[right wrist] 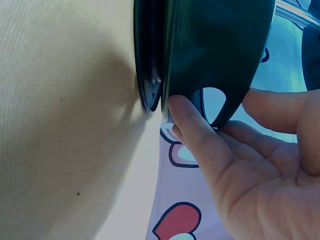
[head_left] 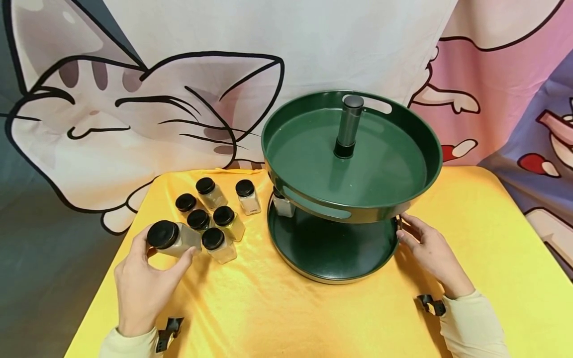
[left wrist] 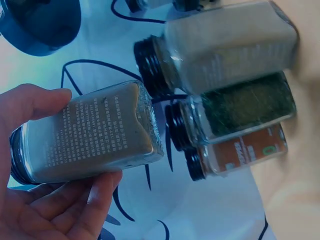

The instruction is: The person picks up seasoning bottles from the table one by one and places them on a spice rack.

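My left hand (head_left: 143, 283) grips a square glass spice jar (head_left: 185, 240) with a black lid, between thumb and fingers. The jar is tilted, its lid toward the left. In the left wrist view, printed text covers the side of this spice jar (left wrist: 95, 132), and its contents look pale. My right hand (head_left: 431, 251) holds the right rim of the lower tier (head_left: 335, 266) of a green two-tier round tray. In the right wrist view, the fingers (right wrist: 200, 135) and thumb lie at the rim beside an oval handle cutout. One spice jar (head_left: 284, 205) stands in the lower tier, partly hidden by the upper tier.
Several black-lidded jars (head_left: 222, 246) stand together on the yellow cloth (head_left: 268, 318), left of the tray. Another jar (head_left: 248, 198) stands slightly apart, nearer the tray. The upper tier (head_left: 304, 149) overhangs the lower one around a dark central post (head_left: 350, 124). A cartoon-printed curtain (head_left: 349, 44) hangs behind.
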Motion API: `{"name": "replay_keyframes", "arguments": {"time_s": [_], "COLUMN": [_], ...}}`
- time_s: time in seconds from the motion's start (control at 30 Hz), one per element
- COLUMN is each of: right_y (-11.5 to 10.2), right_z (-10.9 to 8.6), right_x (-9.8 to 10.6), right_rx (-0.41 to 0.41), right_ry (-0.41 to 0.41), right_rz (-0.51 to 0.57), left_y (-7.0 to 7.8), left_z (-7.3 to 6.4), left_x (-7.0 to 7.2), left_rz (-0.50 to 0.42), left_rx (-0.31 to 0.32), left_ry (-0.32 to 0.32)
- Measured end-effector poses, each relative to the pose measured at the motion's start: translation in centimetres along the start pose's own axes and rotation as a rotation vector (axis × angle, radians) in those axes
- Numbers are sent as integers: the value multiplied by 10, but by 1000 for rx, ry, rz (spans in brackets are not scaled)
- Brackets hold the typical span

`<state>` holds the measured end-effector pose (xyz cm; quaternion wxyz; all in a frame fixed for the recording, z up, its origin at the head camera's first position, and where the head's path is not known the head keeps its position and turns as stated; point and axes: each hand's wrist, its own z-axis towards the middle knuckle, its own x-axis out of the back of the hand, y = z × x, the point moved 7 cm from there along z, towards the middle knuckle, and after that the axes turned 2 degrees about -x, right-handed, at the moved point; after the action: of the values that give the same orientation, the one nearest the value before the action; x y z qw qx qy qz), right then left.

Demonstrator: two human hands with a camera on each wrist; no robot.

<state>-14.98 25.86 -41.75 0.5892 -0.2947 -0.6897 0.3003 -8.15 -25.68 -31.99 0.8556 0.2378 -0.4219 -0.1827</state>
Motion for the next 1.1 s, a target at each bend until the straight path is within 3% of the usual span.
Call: {"name": "replay_keyframes", "arguments": {"time_s": [0.7,1.1], "right_y": [2,3], "right_z": [0,0], "right_x": [-1,2], "right_rx": [16,48], "right_ry": [3,13], "right_rz": [-16,25], "left_y": [41,65], "left_z": [7,7], "left_x": [-21,-48], "left_rz": [-111,-156], "left_rx": [-174,-246], "left_ry": [-29,-114]}}
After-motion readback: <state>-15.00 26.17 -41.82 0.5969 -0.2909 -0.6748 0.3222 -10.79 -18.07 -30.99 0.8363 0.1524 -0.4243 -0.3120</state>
